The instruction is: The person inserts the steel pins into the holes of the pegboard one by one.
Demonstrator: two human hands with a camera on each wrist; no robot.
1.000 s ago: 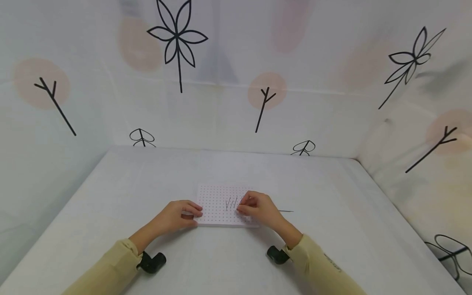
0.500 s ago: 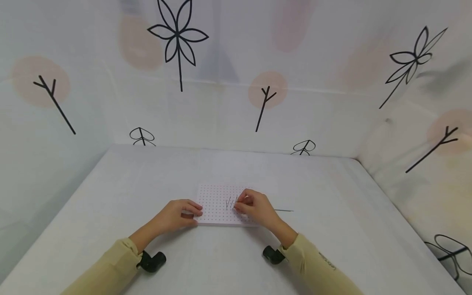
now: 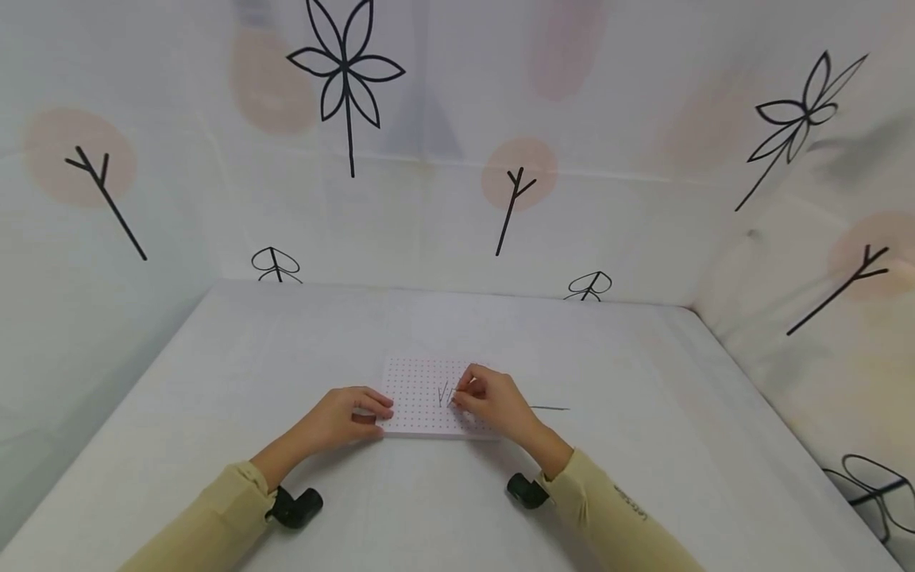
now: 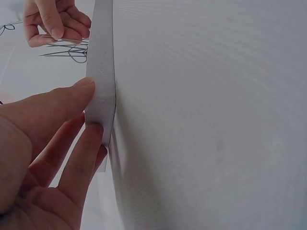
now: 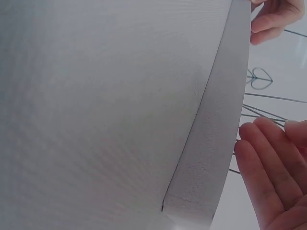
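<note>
A flat white board (image 3: 411,385) dotted with rows of small marks lies on the table. Several thin dark needle-like sticks (image 3: 444,394) stand in it, some tilted. At the board's front left corner my left hand (image 3: 343,417) holds the edge; the left wrist view shows its fingertips on the board's side (image 4: 100,62). My right hand (image 3: 489,401) is over the right half, thumb and forefinger pinching a thin stick (image 4: 60,39). Its lower end is too small to make out. In the right wrist view, more sticks (image 5: 273,98) rise beside the fingers.
Another thin dark stick (image 3: 550,408), or a bundle of them, lies on the white table (image 3: 322,334) right of the board. A white cloth (image 3: 429,222) with leaf drawings hangs around the back and sides. Dark wrist cameras (image 3: 296,508) sit on both wrists.
My right hand has shifted a little to the left over the board and now covers sticks that showed earlier. My left hand has stayed at the corner.
</note>
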